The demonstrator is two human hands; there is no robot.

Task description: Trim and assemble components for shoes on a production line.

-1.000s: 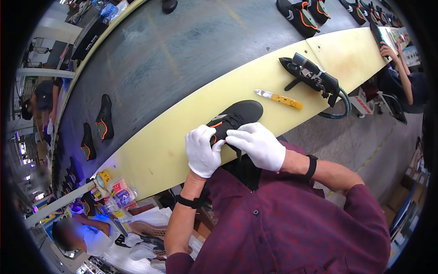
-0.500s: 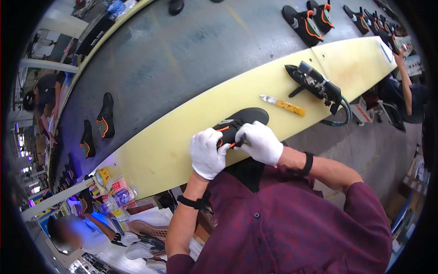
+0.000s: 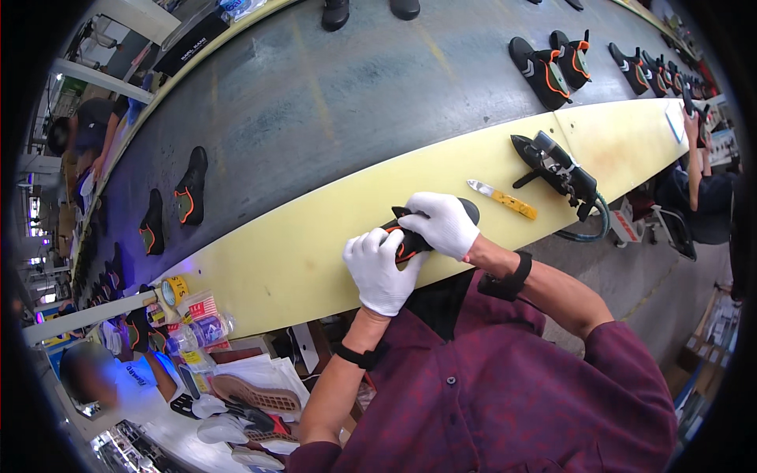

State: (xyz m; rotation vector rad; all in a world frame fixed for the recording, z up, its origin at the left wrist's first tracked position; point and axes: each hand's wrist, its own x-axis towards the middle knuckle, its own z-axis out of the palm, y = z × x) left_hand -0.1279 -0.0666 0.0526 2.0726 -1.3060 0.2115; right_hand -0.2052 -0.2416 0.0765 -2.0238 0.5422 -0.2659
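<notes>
On the pale yellow bench edge (image 3: 260, 272) lies a black shoe (image 3: 472, 210) with orange trim, its toe pointing to the far right. My left hand (image 3: 382, 272), in a white knit glove, is closed round the heel and collar end. My right hand (image 3: 441, 225), gloved alike, reaches across the top of the shoe, fingers pinched at a small black flap, perhaps the tongue. Both hands hide most of the upper. To the right rests a knife (image 3: 505, 199) with a yellow handle. Beyond it lies a black hand tool (image 3: 556, 169) with a hose.
A dark conveyor belt (image 3: 268, 150) runs behind the bench, carrying black shoes (image 3: 540, 72) at the right and another pair (image 3: 191, 189) at the left. Tape (image 3: 174, 290) and a plastic bottle (image 3: 197, 333) sit at the left. A co-worker's arm (image 3: 694, 169) is at the far right.
My right hand has moved from the collar's side up over the shoe, and the black flap now stands raised at its fingers. My left hand has closed further round the heel. The whole view has shifted.
</notes>
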